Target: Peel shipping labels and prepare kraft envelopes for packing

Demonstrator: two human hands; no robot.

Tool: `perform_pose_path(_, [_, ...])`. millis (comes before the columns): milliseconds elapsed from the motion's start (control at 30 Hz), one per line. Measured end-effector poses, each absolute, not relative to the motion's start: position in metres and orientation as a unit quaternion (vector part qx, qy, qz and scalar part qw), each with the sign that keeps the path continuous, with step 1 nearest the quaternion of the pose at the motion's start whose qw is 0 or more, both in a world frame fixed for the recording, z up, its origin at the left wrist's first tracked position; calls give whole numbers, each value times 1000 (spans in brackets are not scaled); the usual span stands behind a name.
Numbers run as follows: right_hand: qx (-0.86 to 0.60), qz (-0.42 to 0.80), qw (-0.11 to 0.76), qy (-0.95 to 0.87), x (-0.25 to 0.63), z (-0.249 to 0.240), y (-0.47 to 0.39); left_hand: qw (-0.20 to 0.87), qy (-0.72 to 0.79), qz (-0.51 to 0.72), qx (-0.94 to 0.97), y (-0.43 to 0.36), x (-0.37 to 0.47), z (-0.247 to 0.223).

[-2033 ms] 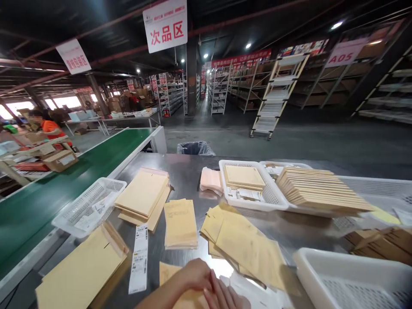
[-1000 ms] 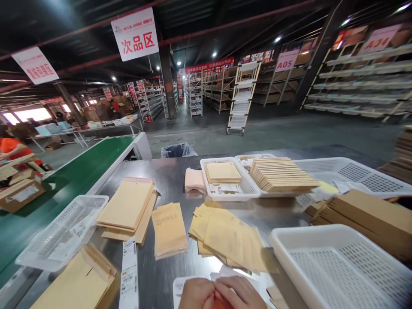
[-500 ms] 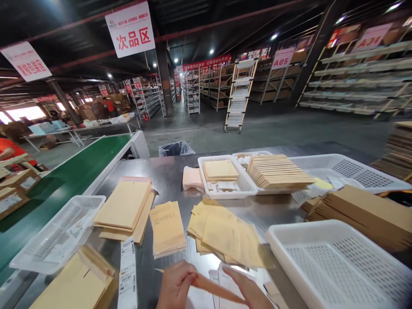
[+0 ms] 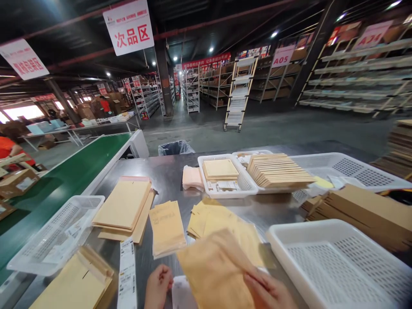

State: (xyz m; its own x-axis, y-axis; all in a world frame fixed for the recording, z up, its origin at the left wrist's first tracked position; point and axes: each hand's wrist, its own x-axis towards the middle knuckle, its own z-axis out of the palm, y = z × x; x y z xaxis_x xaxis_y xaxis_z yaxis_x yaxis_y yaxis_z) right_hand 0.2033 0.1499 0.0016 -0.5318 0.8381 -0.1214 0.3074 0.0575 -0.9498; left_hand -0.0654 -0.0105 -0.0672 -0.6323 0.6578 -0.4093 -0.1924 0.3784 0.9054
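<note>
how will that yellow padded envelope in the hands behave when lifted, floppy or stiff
The padded envelope probably flexes some: its raised surface looks gently bowed, not flat. It likely weighs little, since the right hand lifts it by one lower edge while the left hand sits beside it. The matte paper face suggests it won't slip easily in the grip.

One head-worn view looks forward and down across the steel table, hands close at 6 o'clock, warehouse aisle toward 12 o'clock.
</note>
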Motion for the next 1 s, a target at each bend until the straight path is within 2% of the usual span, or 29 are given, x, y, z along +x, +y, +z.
perform_pose_path(133, [-486, 534, 298, -624, 179, -6, 199, 415, 750, 486, 171, -15, -65, -107])
perform_pose_path(267, [-594, 361, 310, -649, 173, -60, 223, 342, 875, 252, 232, -18, -58, -160])
perform_pose_path(367, [-582, 322, 228, -711, 185, -121, 197, 321, 910, 146, 218, -21, -43, -186])
perform_pose_path(433, [-587, 299, 123, -742, 196, -151, 163, 321, 919, 108, 200, -24, -25, -191])
perform_pose_path(500, [-609, 265, 9, -748, 204, -165, 126, 276, 934, 74, 214, -30, -7, -189])
perform_pose_path(567, [-630, 235, -65, -738, 207, -165, 96, 222, 944, 68, 233, -35, 6, -184])
perform_pose_path(633, [-642, 219, -90, -729, 206, -161, 81, 228, 945, 81, 220, -38, 9, -181])
perform_pose_path(800, [-702, 261, -91, -656, 206, -159, 85, 283, 935, 96, 191, -42, -15, -187])
perform_pose_path(1000, [-732, 270, -71, -622, 206, -162, 101, 350, 884, 206, 230, -55, -45, -186])
